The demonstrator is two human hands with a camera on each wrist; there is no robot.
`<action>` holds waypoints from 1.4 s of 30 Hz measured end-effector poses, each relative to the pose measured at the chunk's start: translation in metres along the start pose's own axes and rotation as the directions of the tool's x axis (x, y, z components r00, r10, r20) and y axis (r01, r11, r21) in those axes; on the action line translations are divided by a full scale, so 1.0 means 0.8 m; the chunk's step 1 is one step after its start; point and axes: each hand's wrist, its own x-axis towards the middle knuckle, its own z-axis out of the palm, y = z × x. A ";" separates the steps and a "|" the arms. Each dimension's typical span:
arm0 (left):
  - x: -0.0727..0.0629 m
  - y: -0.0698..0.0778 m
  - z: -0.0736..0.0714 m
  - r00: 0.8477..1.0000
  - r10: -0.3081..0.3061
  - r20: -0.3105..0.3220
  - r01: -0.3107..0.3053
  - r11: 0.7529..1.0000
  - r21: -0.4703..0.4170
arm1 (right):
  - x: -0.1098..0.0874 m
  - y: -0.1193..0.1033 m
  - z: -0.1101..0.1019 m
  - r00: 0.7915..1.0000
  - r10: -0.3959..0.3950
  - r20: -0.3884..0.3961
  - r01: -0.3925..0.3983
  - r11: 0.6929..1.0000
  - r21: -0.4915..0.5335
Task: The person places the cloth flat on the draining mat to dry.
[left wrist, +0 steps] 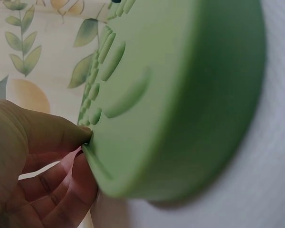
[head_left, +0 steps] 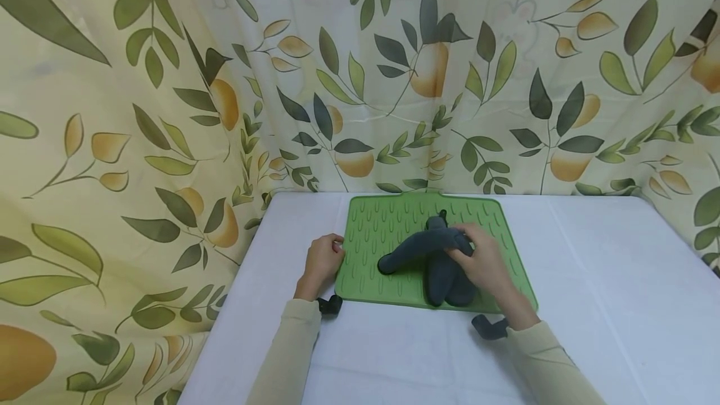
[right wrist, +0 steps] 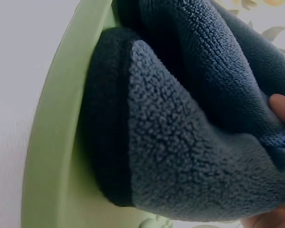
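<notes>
A green ridged silicone mat (head_left: 365,280) with a raised rim lies on the white-covered table. My left hand (head_left: 323,260) pinches its left edge; in the left wrist view the thumb (left wrist: 61,135) is on top, fingers beneath. On the mat's right half rests a dark blue-grey fleece item (head_left: 441,277), with long padded parts side by side and a curved band (head_left: 419,245) arching leftward across them. My right hand (head_left: 488,264) grips the band's right end between thumb and fingers. Close up, the fleece (right wrist: 175,137) looks fuzzy with a smoother, darker edge. Its exact kind is unclear.
White cloth (head_left: 590,280) covers the table around the mat. A curtain (head_left: 360,80) with leaves and fruit hangs behind and along the left side. Small black devices (head_left: 330,305) sit at both wrists. A small black tip (head_left: 442,214) sticks up from the fleece item's far end.
</notes>
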 end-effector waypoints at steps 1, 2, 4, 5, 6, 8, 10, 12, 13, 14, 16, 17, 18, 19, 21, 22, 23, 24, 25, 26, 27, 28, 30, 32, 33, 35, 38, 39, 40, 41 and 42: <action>0.000 0.000 0.000 1.000 0.000 -0.001 0.000 1.000 -0.001 | -0.001 0.001 0.001 1.000 -0.002 0.013 0.002 1.000 -0.003; -0.001 0.000 0.001 1.000 0.001 -0.003 -0.001 1.000 0.000 | -0.001 0.002 0.002 1.000 -0.006 0.026 0.006 1.000 -0.013; -0.002 0.000 0.001 1.000 0.003 -0.006 -0.003 1.000 0.003 | -0.002 0.004 0.003 0.998 0.000 0.067 0.002 0.999 -0.036; -0.002 0.000 0.001 1.000 0.003 -0.006 -0.003 1.000 0.004 | -0.002 0.004 0.003 0.996 0.005 0.089 -0.001 0.999 -0.049; -0.002 0.000 0.001 1.000 0.002 -0.006 -0.002 1.000 0.005 | -0.003 0.005 0.003 0.993 0.013 0.115 -0.006 0.998 -0.062; -0.002 0.001 0.001 1.000 -0.003 -0.004 0.003 1.000 0.008 | -0.004 0.005 0.003 0.983 0.035 0.178 -0.020 0.996 -0.087; -0.002 0.001 0.002 1.000 -0.009 -0.002 0.009 1.000 0.011 | -0.005 0.004 0.003 0.968 0.058 0.245 -0.030 0.993 -0.116; -0.002 0.001 0.002 1.000 -0.010 -0.001 0.010 1.000 0.014 | -0.007 0.003 0.003 0.949 0.071 0.308 -0.031 0.991 -0.133; -0.002 0.001 0.002 1.000 -0.011 0.000 0.011 1.000 0.016 | -0.008 0.002 0.004 0.940 0.075 0.333 -0.029 0.990 -0.140; -0.002 0.001 0.003 1.000 -0.011 0.000 0.011 1.000 0.018 | -0.008 0.002 0.004 0.932 0.078 0.354 -0.028 0.989 -0.144; -0.002 0.001 0.003 1.000 -0.009 -0.002 0.009 1.000 0.023 | -0.010 0.002 0.005 0.922 0.083 0.379 -0.029 0.989 -0.146; -0.002 0.001 0.003 1.000 -0.007 -0.002 0.007 1.000 0.025 | -0.010 0.002 0.005 0.918 0.086 0.387 -0.032 0.989 -0.144; -0.002 0.002 0.003 1.000 -0.006 -0.004 0.006 1.000 0.027 | -0.011 0.002 0.005 0.916 0.088 0.392 -0.035 0.989 -0.142; -0.003 0.002 0.003 1.000 -0.003 -0.005 0.003 1.000 0.030 | -0.011 0.003 0.004 0.912 0.091 0.399 -0.038 0.990 -0.138; -0.003 0.003 0.001 1.000 0.005 -0.012 -0.005 0.999 0.034 | -0.011 0.005 0.002 0.901 0.102 0.421 -0.051 0.990 -0.132; -0.003 0.004 0.001 1.000 0.012 -0.016 -0.011 0.999 0.036 | -0.011 0.006 0.001 0.894 0.106 0.435 -0.056 0.990 -0.127; -0.004 0.005 0.000 1.000 0.017 -0.021 -0.016 0.999 0.040 | -0.011 0.007 -0.002 0.886 0.109 0.450 -0.065 0.992 -0.110; -0.004 0.007 -0.001 0.999 0.024 -0.027 -0.023 0.999 0.045 | -0.011 0.008 -0.005 0.880 0.109 0.462 -0.077 0.993 -0.089; -0.004 0.008 -0.003 0.999 0.034 -0.033 -0.033 0.998 0.051 | -0.010 0.009 -0.008 0.874 0.111 0.473 -0.091 0.994 -0.065; -0.005 0.010 -0.004 0.998 0.046 -0.036 -0.044 0.998 0.054 | -0.009 0.010 -0.011 0.873 0.112 0.475 -0.111 0.993 -0.032; -0.005 0.012 -0.005 0.998 0.056 -0.034 -0.055 0.997 0.047 | -0.008 0.011 -0.015 0.874 0.109 0.473 -0.127 0.992 0.005; -0.006 0.015 -0.005 0.997 0.070 -0.029 -0.069 0.997 0.041 | -0.006 0.012 -0.019 0.879 0.110 0.463 -0.143 0.989 0.037; -0.008 0.020 -0.005 0.996 0.088 -0.005 -0.088 0.996 0.019 | -0.002 0.014 -0.024 0.897 0.120 0.426 -0.174 0.981 0.089; -0.011 0.026 -0.001 0.993 0.111 0.036 -0.111 0.994 -0.009 | 0.001 0.017 -0.028 0.916 0.152 0.372 -0.204 0.973 0.105; -0.012 0.029 0.002 0.990 0.126 0.058 -0.126 0.992 -0.015 | 0.002 0.020 -0.028 0.921 0.169 0.351 -0.212 0.973 0.088; -0.015 0.036 0.009 0.983 0.151 0.100 -0.151 0.989 -0.010 | 0.002 0.023 -0.028 0.923 0.209 0.323 -0.236 0.971 0.045; -0.022 0.046 0.018 0.968 0.192 0.163 -0.196 0.980 0.013 | 0.001 0.028 -0.026 0.915 0.252 0.315 -0.254 0.966 -0.035; -0.024 0.049 0.020 0.963 0.198 0.182 -0.205 0.979 0.018 | 0.000 0.029 -0.025 0.911 0.259 0.322 -0.254 0.965 -0.057; -0.027 0.052 0.021 0.961 0.195 0.198 -0.203 0.979 0.019 | 0.000 0.028 -0.023 0.905 0.265 0.333 -0.257 0.964 -0.069; -0.028 0.054 0.022 0.958 0.196 0.210 -0.205 0.979 0.021 | -0.001 0.029 -0.021 0.900 0.269 0.343 -0.260 0.963 -0.074; -0.029 0.056 0.023 0.955 0.195 0.222 -0.204 0.979 0.018 | -0.002 0.027 -0.019 0.894 0.275 0.354 -0.265 0.961 -0.078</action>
